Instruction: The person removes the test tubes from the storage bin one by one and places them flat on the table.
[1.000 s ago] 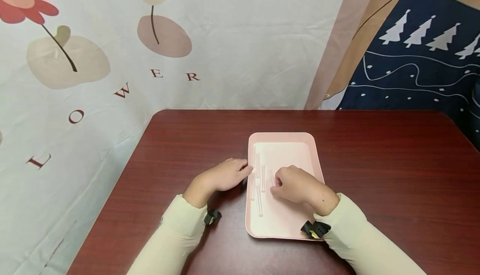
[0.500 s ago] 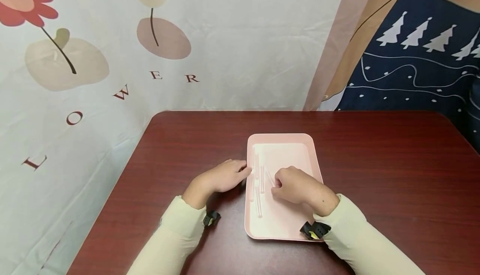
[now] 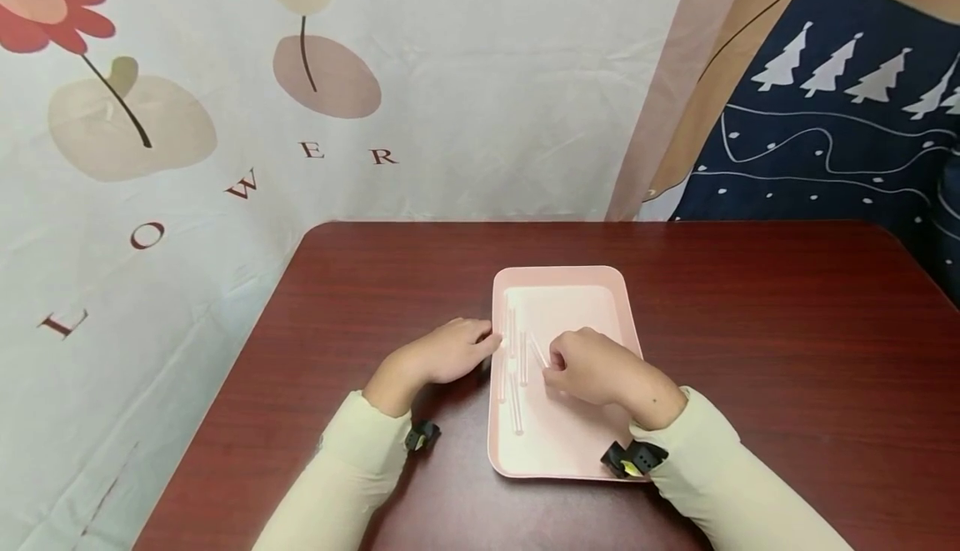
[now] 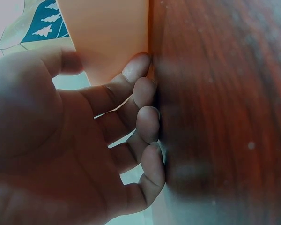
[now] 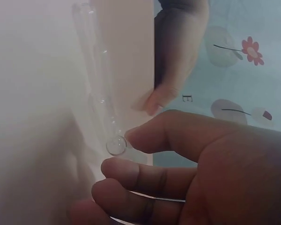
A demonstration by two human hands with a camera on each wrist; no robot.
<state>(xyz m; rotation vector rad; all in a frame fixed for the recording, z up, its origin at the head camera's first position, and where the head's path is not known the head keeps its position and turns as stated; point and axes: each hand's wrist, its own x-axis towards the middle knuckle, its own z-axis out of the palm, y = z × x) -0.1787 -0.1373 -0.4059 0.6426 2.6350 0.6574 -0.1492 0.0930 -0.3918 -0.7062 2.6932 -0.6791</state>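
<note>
A pink tray (image 3: 558,277) lies on the dark red table, with several clear tubes (image 3: 516,405) along its left side. Over the middle of the tray, my right hand (image 3: 596,368) pinches one more clear tube (image 3: 537,349) near its end, thumb on one side and fingers on the other. The round end of that tube (image 5: 116,145) shows at the fingertips in the right wrist view. My left hand (image 3: 438,355) rests at the tray's left edge, its thumb at the rim. In the left wrist view its relaxed fingertips (image 4: 148,123) rest on the table beside the outer wall.
The dark red table (image 3: 780,351) extends to both sides of the tray. A pale printed cloth (image 3: 487,101) hangs behind it, with a navy cloth (image 3: 825,142) with white trees at the right. Black wrist cameras (image 3: 630,458) sit at both cuffs.
The tube at my right hand has tilted and shifted slightly left, so more of it shows beyond the fingers. My left hand stays at the tray's edge.
</note>
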